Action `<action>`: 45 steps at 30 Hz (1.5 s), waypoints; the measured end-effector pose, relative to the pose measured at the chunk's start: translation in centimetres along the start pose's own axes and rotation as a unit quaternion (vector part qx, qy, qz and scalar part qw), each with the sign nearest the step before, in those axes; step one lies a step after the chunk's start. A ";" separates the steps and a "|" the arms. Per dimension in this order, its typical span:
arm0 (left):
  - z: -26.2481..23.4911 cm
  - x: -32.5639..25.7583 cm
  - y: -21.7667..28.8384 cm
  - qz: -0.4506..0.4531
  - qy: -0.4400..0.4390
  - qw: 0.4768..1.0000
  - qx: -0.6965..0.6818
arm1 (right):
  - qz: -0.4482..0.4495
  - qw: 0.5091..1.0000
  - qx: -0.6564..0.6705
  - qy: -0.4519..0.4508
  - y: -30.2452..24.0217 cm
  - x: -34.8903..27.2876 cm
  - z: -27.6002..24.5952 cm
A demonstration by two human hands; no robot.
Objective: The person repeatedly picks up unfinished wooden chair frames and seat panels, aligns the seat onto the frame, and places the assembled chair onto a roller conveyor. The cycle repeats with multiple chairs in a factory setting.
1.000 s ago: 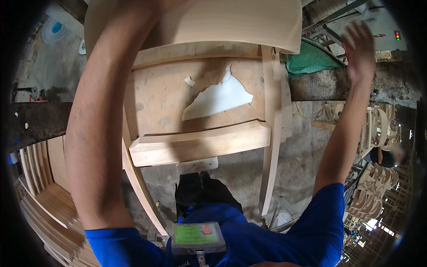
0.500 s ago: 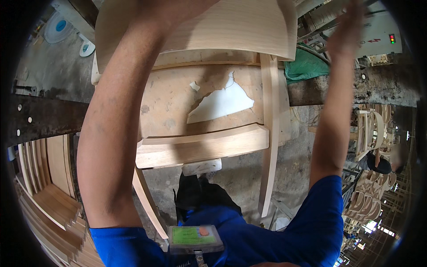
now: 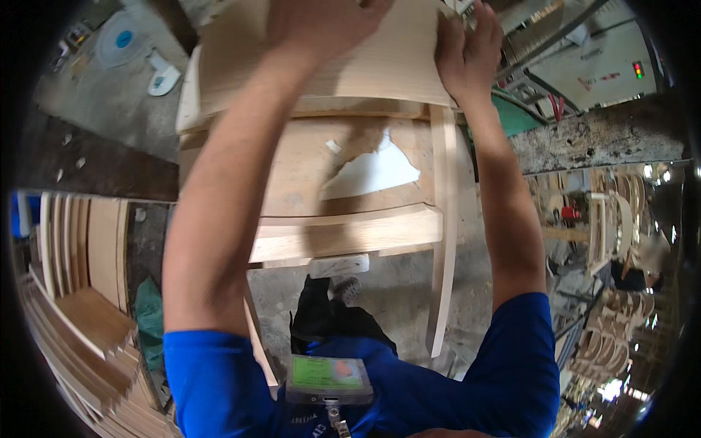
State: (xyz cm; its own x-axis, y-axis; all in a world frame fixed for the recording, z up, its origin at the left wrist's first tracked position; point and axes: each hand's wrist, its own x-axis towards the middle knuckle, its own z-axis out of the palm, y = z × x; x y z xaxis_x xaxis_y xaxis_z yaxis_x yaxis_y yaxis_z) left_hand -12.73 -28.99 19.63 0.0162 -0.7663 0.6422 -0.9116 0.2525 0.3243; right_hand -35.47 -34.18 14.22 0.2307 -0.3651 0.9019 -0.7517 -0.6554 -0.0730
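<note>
Curved rail taken as landmark. The broad pale wooden panel sits beyond the rail, at the far end of the same wooden frame, its upper part running out of view. Your left hand is beyond the rail and over the panel; its fingertips are blurred near the top edge, so I cannot tell whether it grips or merely rests. Your right hand is beyond the rail's right end, at the panel's right edge: fingers extended and slightly parted, not clenched; contact with the wood cannot be confirmed. Between rail and panel lies a flat board bearing a ragged white patch. A straight right-hand leg meets the rail's right end and runs toward you; a left-hand leg shows on your side of the rail, partly hidden by your forearm. A pale block lies just on the near side of the rail. Well to the rail's left: stacked wooden parts. Beyond the rail to the right: green sheeting beside a stained dark beam.
</note>
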 end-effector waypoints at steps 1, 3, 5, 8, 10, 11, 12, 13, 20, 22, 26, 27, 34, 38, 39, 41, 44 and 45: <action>0.6 0.3 0.3 0.017 0.053 0.998 0.007 | 0.031 0.999 -0.022 -0.001 0.8 -1.0 -0.8; 0.7 -0.7 -1.6 0.030 0.160 0.984 0.069 | 0.117 0.991 -0.021 -0.061 -1.9 -3.5 -2.1; -0.2 -3.7 -3.7 0.020 0.181 0.982 0.044 | 0.262 0.952 0.096 -0.127 -5.2 -9.5 -5.6; -1.2 -10.9 -3.4 0.014 0.170 0.985 -0.034 | 0.294 0.922 0.040 -0.250 -6.9 -24.3 -17.5; -4.4 -20.4 -4.3 -0.055 0.114 0.992 0.017 | 0.288 0.905 0.018 -0.312 -10.9 -31.8 -26.5; -7.5 -26.2 -5.8 -0.091 0.084 0.991 0.054 | 0.397 0.849 0.111 -0.330 -14.0 -32.6 -29.8; -9.4 -32.2 -6.9 -0.130 0.057 0.987 0.076 | 0.441 0.833 0.163 -0.292 -16.3 -34.8 -33.1; -11.9 -37.8 -6.6 -0.227 0.007 0.971 0.067 | 0.564 0.733 0.175 -0.336 -18.3 -37.7 -37.2; -19.0 -57.2 3.4 -0.728 -0.166 0.602 -0.282 | 0.601 0.729 0.068 -0.322 -19.5 -43.3 -40.9; -18.3 -57.4 4.7 -0.726 -0.120 0.623 -0.264 | 0.584 0.745 0.082 -0.312 -17.7 -41.4 -40.3; -17.3 -54.1 5.5 -0.658 -0.138 0.683 -0.287 | 0.602 0.735 0.066 -0.305 -12.3 -38.4 -37.8; -16.9 -53.0 5.4 -0.645 -0.132 0.693 -0.293 | 0.584 0.754 0.066 -0.293 -11.2 -37.6 -37.0; -16.2 -46.7 3.7 -0.609 -0.125 0.717 -0.316 | 0.554 0.772 0.054 -0.308 -8.8 -31.8 -33.4; -16.1 -44.5 1.8 -0.609 -0.135 0.720 -0.305 | 0.531 0.792 0.027 -0.301 -8.6 -31.9 -31.9; -15.9 -44.2 1.2 -0.611 -0.140 0.719 -0.300 | 0.539 0.786 0.037 -0.299 -8.8 -31.8 -31.6; -15.6 -43.5 -0.1 -0.614 -0.141 0.719 -0.292 | 0.556 0.776 0.071 -0.289 -8.9 -31.3 -30.6; -14.9 -42.6 -2.1 -0.613 -0.151 0.718 -0.293 | 0.616 0.729 0.135 -0.267 -9.5 -30.7 -29.5; -15.1 -42.7 -3.1 -0.613 -0.150 0.720 -0.290 | 0.649 0.694 0.166 -0.264 -10.8 -29.6 -28.8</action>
State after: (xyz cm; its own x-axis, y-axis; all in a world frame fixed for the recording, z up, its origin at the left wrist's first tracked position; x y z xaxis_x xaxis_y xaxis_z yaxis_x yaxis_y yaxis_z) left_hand -4.42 11.84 1.68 0.4933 -0.6945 -0.5238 0.0374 -0.5847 0.8104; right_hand -52.01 2.74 0.57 -0.2473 -0.9241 -0.2912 -0.3738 0.3683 -0.8512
